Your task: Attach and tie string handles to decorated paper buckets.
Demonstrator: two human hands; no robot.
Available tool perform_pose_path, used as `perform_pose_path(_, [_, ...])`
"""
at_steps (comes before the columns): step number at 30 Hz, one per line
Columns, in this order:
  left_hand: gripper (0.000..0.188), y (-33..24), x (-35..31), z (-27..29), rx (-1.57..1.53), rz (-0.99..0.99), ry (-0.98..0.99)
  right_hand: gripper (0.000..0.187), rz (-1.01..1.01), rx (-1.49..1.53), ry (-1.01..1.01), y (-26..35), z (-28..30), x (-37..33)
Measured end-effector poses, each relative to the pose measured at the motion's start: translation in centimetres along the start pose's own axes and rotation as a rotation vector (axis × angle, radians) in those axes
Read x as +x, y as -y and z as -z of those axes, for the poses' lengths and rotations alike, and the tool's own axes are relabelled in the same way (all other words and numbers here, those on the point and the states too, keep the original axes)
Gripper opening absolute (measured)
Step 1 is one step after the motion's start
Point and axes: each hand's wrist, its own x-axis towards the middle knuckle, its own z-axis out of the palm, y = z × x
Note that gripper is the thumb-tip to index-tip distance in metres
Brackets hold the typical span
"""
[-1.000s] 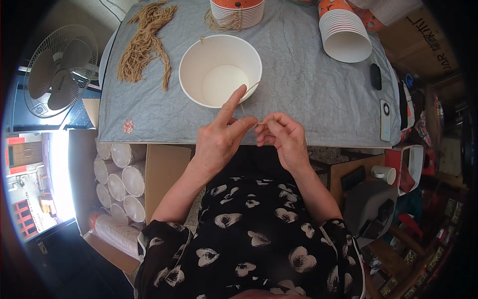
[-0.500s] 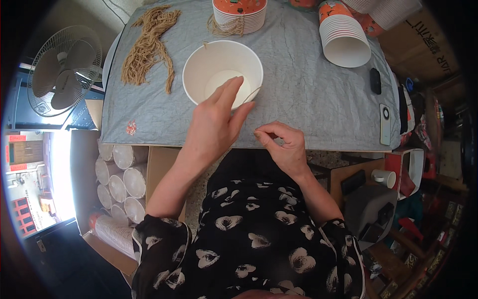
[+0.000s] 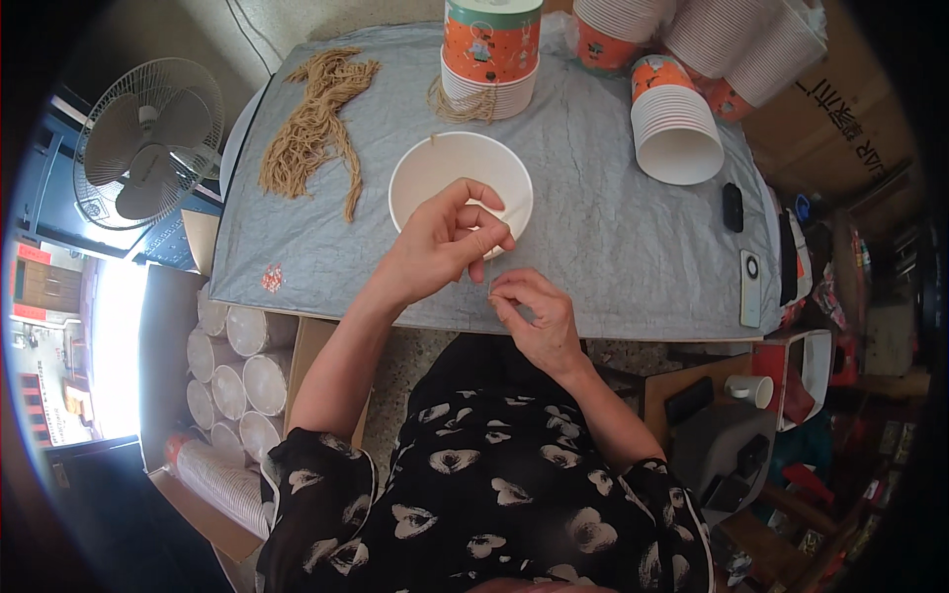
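Note:
A white paper bucket (image 3: 420,178) stands with its mouth up on the cloth-covered table, and a bit of tan cord shows at its far rim. My left hand (image 3: 440,242) is over the bucket's near right rim, thumb and fingers pinched together. A thin cord seems to run from there to my right hand (image 3: 542,321), which pinches its end close to the table's front edge. The fingertips hide most of the cord. At the far left lies a bundle of tan cords (image 3: 311,124).
Behind the bucket rises a stack of orange-patterned paper buckets (image 3: 491,49) with cord around it. More nested buckets (image 3: 677,148) lie at the right, near a black object (image 3: 733,208) and a phone (image 3: 751,287). A fan (image 3: 148,143) stands left; a carton of wrapped buckets (image 3: 265,385) sits below.
My left hand has closed from spread fingers into a pinch at the rim. My right hand has moved left, nearer to it. The whole view has shifted, showing more of the table's far side.

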Motion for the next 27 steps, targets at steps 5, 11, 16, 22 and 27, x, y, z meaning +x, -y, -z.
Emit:
perform_pose_path(5, [0.037,-1.2,-0.9,0.2,-0.005,-0.442,-0.146,0.008,-0.079,0.012,0.022,0.7,0.3,-0.2])
perform_pose_path(11, [0.04,-1.0,-2.3,-1.4,0.371,-0.586,-0.223,0.01,0.164,-0.161,0.019,5.4,2.7,1.3])
perform_pose_path(16, [0.057,-0.2,-2.6,-1.9,0.268,-0.506,-0.156,0.01,0.439,-0.254,0.084,9.5,4.4,4.9])
perform_pose_path(22, [0.07,1.2,-3.5,-2.1,0.066,-0.429,-0.091,0.006,0.296,-0.067,0.264,9.5,4.6,9.0])
perform_pose_path(27, [0.075,3.3,-2.7,-1.0,0.039,-0.524,-0.108,0.004,0.045,-0.061,0.49,8.5,4.2,9.8])
